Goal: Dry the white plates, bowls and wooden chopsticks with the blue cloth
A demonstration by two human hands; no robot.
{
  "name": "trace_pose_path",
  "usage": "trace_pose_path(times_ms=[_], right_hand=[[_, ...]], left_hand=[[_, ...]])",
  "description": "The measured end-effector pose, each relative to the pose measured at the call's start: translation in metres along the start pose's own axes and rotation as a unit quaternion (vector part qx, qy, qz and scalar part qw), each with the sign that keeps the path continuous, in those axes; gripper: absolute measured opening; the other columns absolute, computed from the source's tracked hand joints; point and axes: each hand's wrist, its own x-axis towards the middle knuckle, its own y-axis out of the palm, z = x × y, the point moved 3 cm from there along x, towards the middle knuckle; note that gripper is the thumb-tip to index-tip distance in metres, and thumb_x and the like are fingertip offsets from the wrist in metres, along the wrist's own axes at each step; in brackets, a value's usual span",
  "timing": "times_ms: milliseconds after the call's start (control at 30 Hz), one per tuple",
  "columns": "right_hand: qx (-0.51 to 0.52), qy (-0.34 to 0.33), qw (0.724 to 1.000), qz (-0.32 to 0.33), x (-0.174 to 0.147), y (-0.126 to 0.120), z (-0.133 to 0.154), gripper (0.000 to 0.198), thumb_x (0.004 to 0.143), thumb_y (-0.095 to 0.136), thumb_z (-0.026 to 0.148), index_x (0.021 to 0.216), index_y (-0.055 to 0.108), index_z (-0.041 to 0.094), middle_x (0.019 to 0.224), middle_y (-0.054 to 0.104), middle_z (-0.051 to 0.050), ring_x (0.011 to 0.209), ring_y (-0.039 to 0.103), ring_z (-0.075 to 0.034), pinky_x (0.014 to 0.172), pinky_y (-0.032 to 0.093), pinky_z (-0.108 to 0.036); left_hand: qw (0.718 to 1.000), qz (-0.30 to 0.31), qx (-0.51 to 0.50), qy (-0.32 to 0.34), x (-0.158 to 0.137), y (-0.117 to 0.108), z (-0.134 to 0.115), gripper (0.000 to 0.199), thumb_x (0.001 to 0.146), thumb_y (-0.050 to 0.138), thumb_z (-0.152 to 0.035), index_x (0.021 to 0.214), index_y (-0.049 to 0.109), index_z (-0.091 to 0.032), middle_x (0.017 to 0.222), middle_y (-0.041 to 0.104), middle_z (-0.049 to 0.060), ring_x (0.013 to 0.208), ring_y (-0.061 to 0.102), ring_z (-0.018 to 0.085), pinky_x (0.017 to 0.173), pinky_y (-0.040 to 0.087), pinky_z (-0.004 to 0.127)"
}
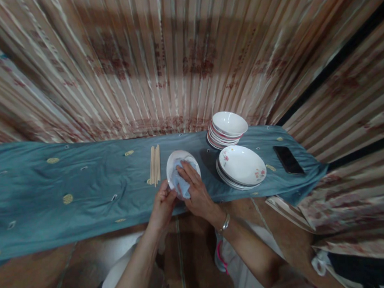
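Observation:
A white bowl (169, 166) is held over the front edge of the cloth-covered table, its inside facing me. My left hand (163, 205) grips its lower left rim between thumb and fingers. Inside the bowl lies a light blue cloth (180, 183), pressed against the surface by the fingers of my right hand (197, 192). Part of the cloth and the bowl's right side are hidden under that hand. Just left of the bowl, several wooden chopsticks (154, 165) lie side by side on the table.
A stack of bowls (227, 128) stands at the back right. In front of it is a stack of flower-patterned plates (242, 166). Farther right lies a black phone (288, 159). The table wears a teal cloth (89, 182), and a pleated curtain (173, 66) hangs behind it.

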Motion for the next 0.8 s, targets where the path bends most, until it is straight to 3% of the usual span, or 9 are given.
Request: trace_pose_path(times_ms=[367, 433, 533, 633, 800], right_hand=[[0.074, 0.129, 0.983, -0.104, 0.025, -0.001, -0.024, 0.045, 0.096, 0.036, 0.031, 0.138, 0.044, 0.017, 0.146, 0.041, -0.011, 0.140, 0.030, -0.020, 0.116, 0.027, -0.043], [0.062, 0.116, 0.987, -0.089, 0.024, -0.001, -0.020, 0.046, 0.095, 0.036, 0.029, 0.139, 0.042, 0.018, 0.150, 0.035, -0.010, 0.141, 0.027, -0.020, 0.116, 0.026, -0.043], [0.019, 0.046, 0.998, -0.031, 0.020, -0.002, -0.005, 0.051, 0.091, 0.042, 0.028, 0.141, 0.038, 0.019, 0.154, 0.026, -0.009, 0.144, 0.019, -0.023, 0.116, 0.022, -0.047], [-0.025, -0.009, 1.000, 0.010, 0.019, -0.005, 0.005, 0.054, 0.087, 0.047, 0.026, 0.140, 0.040, 0.019, 0.153, 0.028, -0.010, 0.144, 0.014, -0.026, 0.116, 0.019, -0.050], [-0.041, 0.011, 0.999, -0.008, 0.032, -0.015, -0.003, 0.051, 0.085, 0.047, 0.025, 0.136, 0.044, 0.020, 0.148, 0.037, -0.009, 0.142, 0.020, -0.025, 0.115, 0.017, -0.051]], left_hand=[[0.999, 0.021, 0.029, -0.003, -0.003, 0.005, 0.003, 0.035, 0.067, 0.076, -0.029, 0.097, 0.062, -0.018, 0.086, 0.071, 0.003, 0.079, 0.065, 0.017, 0.070, 0.050, 0.026], [0.999, 0.030, 0.027, 0.002, -0.003, 0.005, 0.002, 0.034, 0.068, 0.075, -0.029, 0.097, 0.062, -0.018, 0.086, 0.071, 0.003, 0.078, 0.064, 0.016, 0.069, 0.050, 0.025], [0.999, 0.035, 0.035, 0.016, -0.004, 0.004, 0.002, 0.030, 0.068, 0.075, -0.027, 0.095, 0.063, -0.018, 0.088, 0.071, 0.003, 0.078, 0.064, 0.016, 0.069, 0.049, 0.024], [0.998, 0.041, 0.048, 0.031, -0.006, 0.005, 0.000, 0.034, 0.066, 0.074, -0.024, 0.099, 0.064, -0.020, 0.091, 0.070, 0.003, 0.082, 0.063, 0.017, 0.071, 0.049, 0.024], [0.994, 0.073, 0.070, 0.029, -0.009, 0.013, 0.000, 0.025, 0.071, 0.072, -0.027, 0.094, 0.066, -0.020, 0.087, 0.069, 0.003, 0.083, 0.062, 0.017, 0.076, 0.048, 0.027]])
